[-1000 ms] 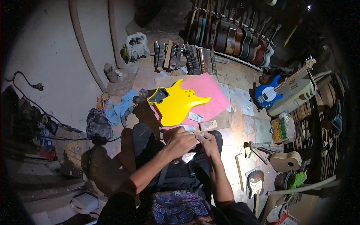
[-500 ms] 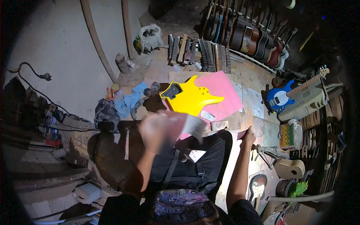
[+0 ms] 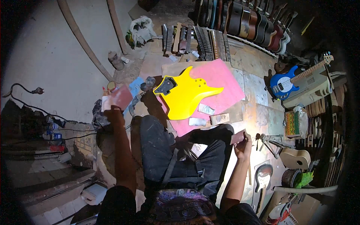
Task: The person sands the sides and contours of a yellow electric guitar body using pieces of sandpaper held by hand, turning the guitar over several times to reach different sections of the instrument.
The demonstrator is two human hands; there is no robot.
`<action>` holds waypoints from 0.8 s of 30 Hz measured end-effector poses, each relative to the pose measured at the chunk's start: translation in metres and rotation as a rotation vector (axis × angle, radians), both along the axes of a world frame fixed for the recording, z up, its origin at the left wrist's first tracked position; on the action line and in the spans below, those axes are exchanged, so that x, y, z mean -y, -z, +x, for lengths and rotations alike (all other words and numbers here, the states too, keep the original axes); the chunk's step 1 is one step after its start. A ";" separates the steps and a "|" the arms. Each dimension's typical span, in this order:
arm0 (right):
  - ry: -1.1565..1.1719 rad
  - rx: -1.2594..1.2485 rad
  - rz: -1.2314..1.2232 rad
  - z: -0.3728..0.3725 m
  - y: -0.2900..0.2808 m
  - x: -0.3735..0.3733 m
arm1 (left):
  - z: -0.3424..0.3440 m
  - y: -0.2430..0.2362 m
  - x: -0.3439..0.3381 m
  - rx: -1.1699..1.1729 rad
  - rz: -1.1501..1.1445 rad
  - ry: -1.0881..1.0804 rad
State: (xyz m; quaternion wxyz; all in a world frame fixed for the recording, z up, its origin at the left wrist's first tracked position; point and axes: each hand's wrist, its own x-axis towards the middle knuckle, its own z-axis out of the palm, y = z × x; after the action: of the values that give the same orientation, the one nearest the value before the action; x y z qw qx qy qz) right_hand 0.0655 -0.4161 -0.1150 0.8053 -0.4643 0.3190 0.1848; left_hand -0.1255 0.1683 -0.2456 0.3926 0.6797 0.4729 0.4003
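Observation:
My left hand [image 3: 114, 113] is out to the left, closed on a reddish-brown sheet that looks like sandpaper [image 3: 122, 97]. Its fingers are partly in shadow. To the right, beyond my knee, my right hand [image 3: 245, 145] pinches a smaller reddish piece of sandpaper [image 3: 237, 138] between thumb and fingers. Between the hands, farther off, a glossy yellow electric guitar body [image 3: 185, 93] lies flat on a pink sheet [image 3: 227, 80], touched by neither hand. Two small whitish packets or papers, one upper [image 3: 206, 109] and one lower [image 3: 197, 122], lie by its near edge, beside a tan block [image 3: 220, 119].
Several guitar necks [image 3: 204, 43] lie beyond the pink sheet, with a rack of guitars [image 3: 245, 22] behind. A blue bass [image 3: 283, 85] leans at right. A light blue cloth [image 3: 135, 86] and black plastic bag [image 3: 98, 114] are at left. A metal stand [image 3: 268, 141] stands right of my right hand.
My left hand has swung left from over my lap, carrying the reddish sheet. The lower whitish paper now shows beside the guitar body. My right hand has shifted slightly, showing its sandpaper more fully.

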 end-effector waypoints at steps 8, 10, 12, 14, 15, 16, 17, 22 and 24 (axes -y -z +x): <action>-0.120 0.126 0.135 0.000 0.005 -0.021 | 0.066 -0.009 0.031 0.228 -0.254 -0.111; -0.093 0.126 0.144 0.000 -0.002 -0.025 | 0.092 -0.070 0.053 0.372 -0.145 -0.185; -0.104 0.119 0.178 -0.002 -0.002 -0.029 | 0.116 -0.140 0.067 0.330 0.155 -0.334; -0.129 0.114 0.226 -0.002 -0.001 -0.027 | 0.154 -0.205 0.103 0.642 0.052 -0.207; -0.105 0.091 0.223 -0.003 -0.003 -0.032 | 0.172 -0.223 0.116 0.659 0.020 -0.178; -0.091 0.096 0.234 -0.003 -0.003 -0.033 | 0.191 -0.240 0.133 0.731 -0.057 -0.050; -0.081 0.101 0.248 -0.005 -0.003 -0.035 | 0.210 -0.257 0.148 0.793 -0.140 0.068; -0.043 0.126 0.261 -0.007 -0.001 -0.023 | 0.335 -0.276 0.196 1.227 -0.954 0.636; -0.035 0.115 0.260 -0.009 0.002 -0.018 | 0.380 -0.268 0.198 1.143 -0.997 0.546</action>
State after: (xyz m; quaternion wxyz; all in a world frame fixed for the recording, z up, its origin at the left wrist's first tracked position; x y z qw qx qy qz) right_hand 0.0566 -0.3982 -0.1172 0.8723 -0.3715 0.2375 0.2114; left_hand 0.2544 -0.0301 0.0221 0.9150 0.2060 0.1391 0.3178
